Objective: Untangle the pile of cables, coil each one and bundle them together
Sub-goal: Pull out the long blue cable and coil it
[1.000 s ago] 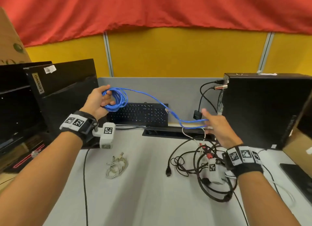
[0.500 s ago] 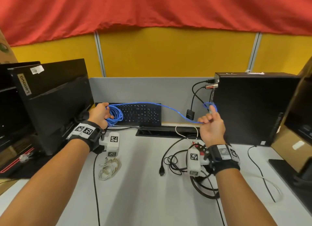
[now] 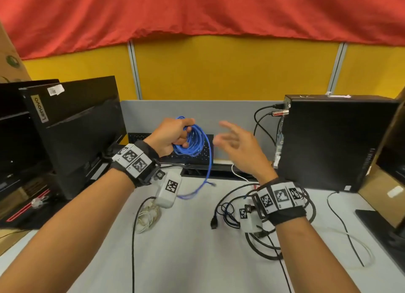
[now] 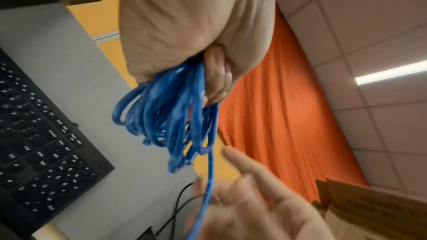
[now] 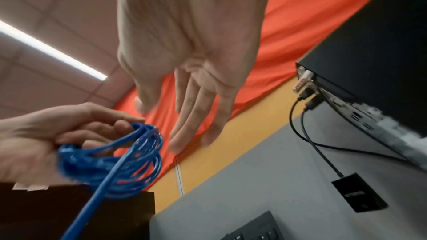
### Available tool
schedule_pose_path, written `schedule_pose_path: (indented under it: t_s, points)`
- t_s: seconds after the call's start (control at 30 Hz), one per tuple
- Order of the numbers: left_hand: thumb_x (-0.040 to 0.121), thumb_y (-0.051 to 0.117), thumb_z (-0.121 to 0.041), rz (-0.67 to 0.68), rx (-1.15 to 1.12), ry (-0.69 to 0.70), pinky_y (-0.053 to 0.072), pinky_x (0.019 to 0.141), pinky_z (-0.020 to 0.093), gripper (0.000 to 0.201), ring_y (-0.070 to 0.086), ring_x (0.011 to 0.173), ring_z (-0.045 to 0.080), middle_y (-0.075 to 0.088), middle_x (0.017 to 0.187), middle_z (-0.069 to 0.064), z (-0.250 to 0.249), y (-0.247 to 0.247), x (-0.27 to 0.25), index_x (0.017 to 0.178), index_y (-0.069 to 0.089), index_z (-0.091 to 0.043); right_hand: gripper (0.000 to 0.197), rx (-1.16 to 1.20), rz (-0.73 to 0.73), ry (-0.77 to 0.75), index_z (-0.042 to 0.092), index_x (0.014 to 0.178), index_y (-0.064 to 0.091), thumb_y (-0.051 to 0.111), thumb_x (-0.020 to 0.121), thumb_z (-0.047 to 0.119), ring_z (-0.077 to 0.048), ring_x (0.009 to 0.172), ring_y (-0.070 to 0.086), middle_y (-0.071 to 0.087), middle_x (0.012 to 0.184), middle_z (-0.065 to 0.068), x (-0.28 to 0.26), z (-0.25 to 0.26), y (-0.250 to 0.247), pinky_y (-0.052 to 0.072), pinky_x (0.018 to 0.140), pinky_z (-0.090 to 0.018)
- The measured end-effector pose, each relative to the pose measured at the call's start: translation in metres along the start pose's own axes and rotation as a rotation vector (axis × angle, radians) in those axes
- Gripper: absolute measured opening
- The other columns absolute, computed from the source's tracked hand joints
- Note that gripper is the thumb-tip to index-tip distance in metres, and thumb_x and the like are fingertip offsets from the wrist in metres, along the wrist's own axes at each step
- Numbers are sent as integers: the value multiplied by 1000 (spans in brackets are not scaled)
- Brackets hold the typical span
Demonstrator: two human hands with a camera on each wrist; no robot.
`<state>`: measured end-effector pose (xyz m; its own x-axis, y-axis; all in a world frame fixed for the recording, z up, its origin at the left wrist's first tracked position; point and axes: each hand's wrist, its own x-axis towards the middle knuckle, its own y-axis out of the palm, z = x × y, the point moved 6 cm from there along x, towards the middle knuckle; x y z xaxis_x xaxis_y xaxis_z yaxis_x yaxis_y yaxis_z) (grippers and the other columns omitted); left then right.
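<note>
Up above the gray desk (image 3: 186,249), left hand (image 3: 173,137) curled tight round a coil of blue cable (image 3: 192,142), fingers and thumb wrapped through the loops. Coil held in the air in front of the black keyboard (image 3: 140,137). One loose tail of the same blue cable hanging down from the coil, curving over the desk with its plug end off the surface, blurry in the head view. From the left wrist view, lots of loops bunched under the knuckles, too many and too smeared to count properly.

Right hand (image 3: 238,148) just beside the coil, spread wide, fingers straight and apart, gripping nothing. Right wrist view shows the fingers (image 5: 196,116) pointing toward the coil, close to it but not touching. Bit of motion blur on that hand.

Count on the desk: one small coiled white cable (image 3: 148,216) lying below the left wrist, one loose tangle of black cables (image 3: 225,209) lying under the right wrist, hard to say how many strands in there. One thin white cable (image 3: 359,246) looping near the right edge too.

Other stuff: one black monitor (image 3: 76,135) on the left, seen from the back, one black desktop PC (image 3: 337,143) standing on the right with a couple of cables plugged in, red cloth (image 3: 197,12) draped over the yellow partition (image 3: 230,71) behind.
</note>
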<state>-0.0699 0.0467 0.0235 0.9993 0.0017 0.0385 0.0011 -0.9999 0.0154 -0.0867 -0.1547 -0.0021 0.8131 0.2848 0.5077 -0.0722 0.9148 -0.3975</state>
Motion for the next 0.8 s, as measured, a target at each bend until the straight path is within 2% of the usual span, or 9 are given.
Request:
schedule_pose_path:
  t_s: [0.1, 0.2, 0.27, 0.33, 0.4, 0.47, 0.57, 0.7, 0.8]
  points:
    - [103, 53, -23, -6, -140, 9, 36, 37, 24, 38, 22, 30, 10, 24, 38, -6, -15, -6, 0, 67, 46, -13, 32, 140, 26, 45, 17, 133, 61, 62, 102, 21, -25, 66, 74, 78, 86, -5, -6, 0, 5, 63, 71, -33]
    - [104, 50, -22, -76, -227, -1, 35, 36, 23, 38, 22, 29, 10, 24, 37, -7, -21, -20, -2, 68, 43, -14, 30, 150, -27, 80, 15, 127, 65, 60, 101, 31, -24, 78, 76, 77, 94, -6, -15, -10, 5, 62, 77, -42]
    - [105, 49, -22, -90, -272, -8, 35, 36, 23, 39, 22, 29, 10, 24, 37, -7, -18, -21, -4, 67, 43, -14, 42, 140, 30, 108, 20, 134, 61, 67, 96, 37, -15, 90, 75, 75, 106, 2, -19, -17, 16, 62, 82, -40]
    - [105, 49, -22, -84, -318, -2, 34, 37, 24, 40, 22, 29, 10, 24, 36, -7, -15, -15, -7, 65, 44, -14, 57, 164, 116, 111, 28, 141, 55, 76, 89, 39, -6, 101, 71, 69, 121, 10, -22, -18, 36, 60, 83, -27]
    - [104, 51, -22, -75, -345, 24, 35, 38, 24, 40, 22, 29, 10, 26, 36, -7, -12, -5, -8, 65, 46, -14, 56, 278, 121, 97, 27, 140, 54, 78, 90, 28, -7, 105, 71, 69, 123, 5, -22, -20, 56, 58, 85, -22]
    - [103, 52, -22, -76, -349, 66, 36, 37, 24, 38, 23, 29, 10, 28, 37, -7, -12, 2, -8, 67, 47, -14, 37, 441, 50, 97, 16, 131, 59, 70, 96, 14, -18, 95, 73, 76, 103, -6, -20, -21, 66, 57, 86, -27]
    - [103, 54, -24, -112, -384, 113, 36, 38, 25, 37, 24, 30, 10, 28, 36, -6, -14, -8, -8, 69, 47, -14, 12, 555, -46, 118, 5, 110, 66, 57, 102, 7, -22, 67, 63, 63, 69, -9, -19, -33, 62, 56, 79, -35]
    - [101, 58, -30, -159, -527, 184, 35, 40, 23, 34, 26, 31, 9, 34, 39, -8, -21, -39, -12, 72, 47, -15, 15, 208, -28, 181, 0, 98, 71, 58, 101, 6, -8, 65, 62, 65, 69, -9, -27, -63, 58, 54, 75, -20]
    - [100, 60, -28, -155, -645, 248, 35, 40, 21, 33, 29, 29, 7, 35, 40, -9, -31, -51, -12, 71, 47, -17, 16, 34, 30, 255, 5, 92, 74, 60, 99, 7, -9, 71, 64, 73, 80, -14, -31, -85, 68, 50, 74, -16]
